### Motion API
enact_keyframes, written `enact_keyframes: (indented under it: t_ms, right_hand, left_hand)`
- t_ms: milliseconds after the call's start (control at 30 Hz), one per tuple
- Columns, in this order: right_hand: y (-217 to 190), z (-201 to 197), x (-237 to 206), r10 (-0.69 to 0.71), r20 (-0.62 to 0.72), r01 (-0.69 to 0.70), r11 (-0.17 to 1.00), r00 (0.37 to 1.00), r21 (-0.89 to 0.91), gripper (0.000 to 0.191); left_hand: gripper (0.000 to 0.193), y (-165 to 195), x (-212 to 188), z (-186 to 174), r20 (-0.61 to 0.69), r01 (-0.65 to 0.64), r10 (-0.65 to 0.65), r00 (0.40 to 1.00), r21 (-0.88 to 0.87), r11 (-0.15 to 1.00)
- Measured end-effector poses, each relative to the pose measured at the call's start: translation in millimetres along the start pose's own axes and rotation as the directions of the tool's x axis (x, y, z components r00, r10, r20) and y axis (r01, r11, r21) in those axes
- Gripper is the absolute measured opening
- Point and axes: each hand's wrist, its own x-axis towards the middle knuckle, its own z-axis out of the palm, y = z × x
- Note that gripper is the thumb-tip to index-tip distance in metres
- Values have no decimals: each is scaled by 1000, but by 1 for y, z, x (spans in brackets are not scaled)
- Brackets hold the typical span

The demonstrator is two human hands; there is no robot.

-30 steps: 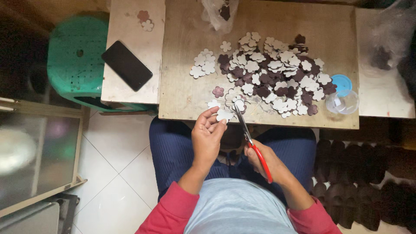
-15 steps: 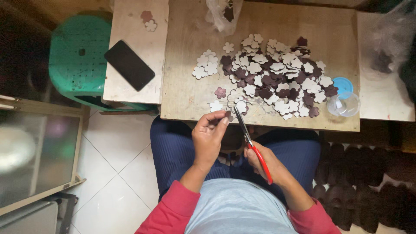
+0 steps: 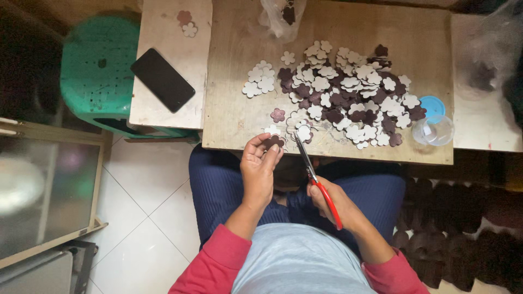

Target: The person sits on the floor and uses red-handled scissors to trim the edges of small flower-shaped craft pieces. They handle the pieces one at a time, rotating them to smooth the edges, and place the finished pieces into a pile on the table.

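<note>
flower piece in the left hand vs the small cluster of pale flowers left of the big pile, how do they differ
The flower piece is dark brown; the small cluster is cream. The flower piece is single and pinched in the left hand at the board's near edge; the small cluster is several pieces lying flat and overlapping on the board. The flower piece sits beside the scissors held by the right hand; the small cluster is apart from them. Both share the same lobed flower shape.

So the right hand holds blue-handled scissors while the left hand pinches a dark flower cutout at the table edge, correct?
Not quite: the head view shows the scissors have red handles, not blue. The rest stands: the right hand holds them, and the left hand pinches a dark flower cutout at the edge of the table.
</note>
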Motion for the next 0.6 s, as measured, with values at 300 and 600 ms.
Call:
enact_keyframes:
  t_ms: [300,600]
  right_hand:
    - [-1,2,2,35,-1,-35,999,999,3,39]
    - [-3,2,3,17,-24,-18,998,1000,-56,40]
  left_hand:
    - [27,6,0,-2,42,49,-40,998,-230,972]
    - [29,2,1,-2,28,31,-28,999,-119,992]
